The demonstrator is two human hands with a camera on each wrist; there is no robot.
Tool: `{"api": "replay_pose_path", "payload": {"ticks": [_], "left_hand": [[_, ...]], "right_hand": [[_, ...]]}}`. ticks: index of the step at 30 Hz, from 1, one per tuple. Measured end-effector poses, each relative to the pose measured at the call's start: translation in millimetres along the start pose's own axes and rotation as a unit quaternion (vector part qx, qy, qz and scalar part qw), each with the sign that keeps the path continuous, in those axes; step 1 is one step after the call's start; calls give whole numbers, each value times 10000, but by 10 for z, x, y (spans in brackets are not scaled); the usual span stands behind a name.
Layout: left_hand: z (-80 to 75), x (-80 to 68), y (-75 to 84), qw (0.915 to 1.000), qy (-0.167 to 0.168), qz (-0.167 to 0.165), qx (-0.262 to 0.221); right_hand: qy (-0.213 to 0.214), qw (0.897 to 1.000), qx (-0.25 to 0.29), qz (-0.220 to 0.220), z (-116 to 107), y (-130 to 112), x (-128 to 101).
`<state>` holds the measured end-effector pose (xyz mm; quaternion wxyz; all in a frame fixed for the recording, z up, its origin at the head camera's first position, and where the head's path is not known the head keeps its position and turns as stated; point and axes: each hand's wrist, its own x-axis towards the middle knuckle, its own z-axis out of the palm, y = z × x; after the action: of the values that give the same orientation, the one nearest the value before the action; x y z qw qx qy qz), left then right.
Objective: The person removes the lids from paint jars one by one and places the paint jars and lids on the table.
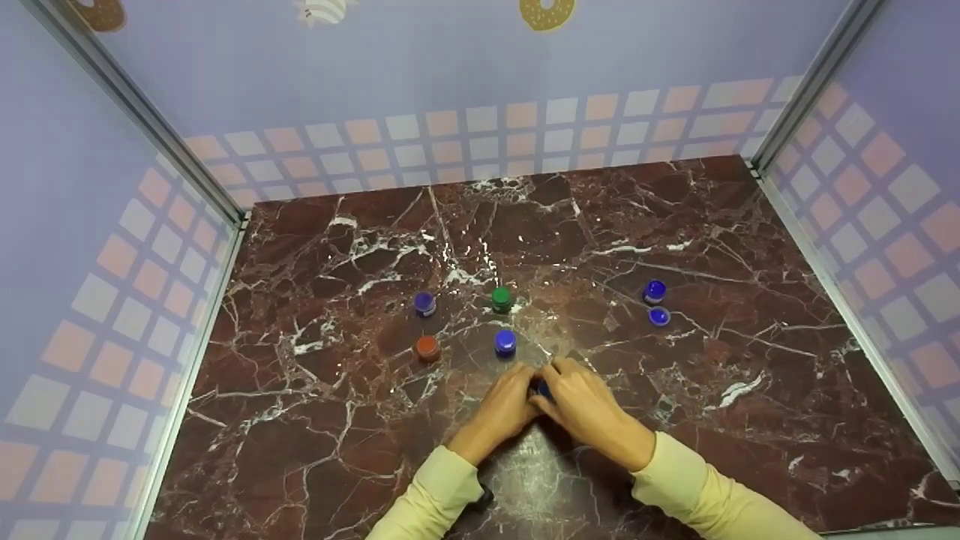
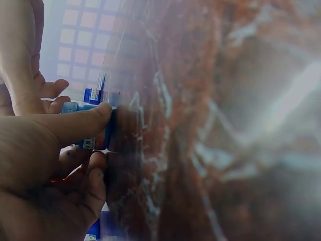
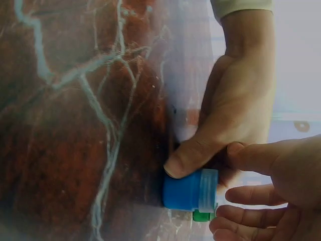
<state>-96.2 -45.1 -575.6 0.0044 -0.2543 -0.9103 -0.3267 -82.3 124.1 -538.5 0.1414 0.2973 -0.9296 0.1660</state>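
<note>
On the marble table (image 1: 315, 420), I see my left hand (image 1: 504, 411) and right hand (image 1: 589, 411) both gripping one small blue-capped bottle (image 3: 189, 190) between them.

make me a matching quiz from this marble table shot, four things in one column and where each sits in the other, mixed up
Things:
1. green cap
2. orange cap
3. pair of blue caps
4. blue cap in the hands

Places:
A. far right of the table, apart from the rest
B. front left of the cluster
C. pinched between the left hand and right hand
D. back of the cluster, right of the purple cap

Pairs: 1-D, 2-B, 3-A, 4-C
</note>
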Motion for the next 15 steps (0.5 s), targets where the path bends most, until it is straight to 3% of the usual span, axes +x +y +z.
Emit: {"api": "replay_pose_path", "payload": {"ticks": [9, 15], "left_hand": [[27, 1, -6, 10000, 37, -53, -29], [24, -7, -7, 9999, 79, -112, 14]], "right_hand": [[-60, 9980, 173, 608, 51, -40, -10], [-105, 9983, 257, 520, 69, -33, -9]]}}
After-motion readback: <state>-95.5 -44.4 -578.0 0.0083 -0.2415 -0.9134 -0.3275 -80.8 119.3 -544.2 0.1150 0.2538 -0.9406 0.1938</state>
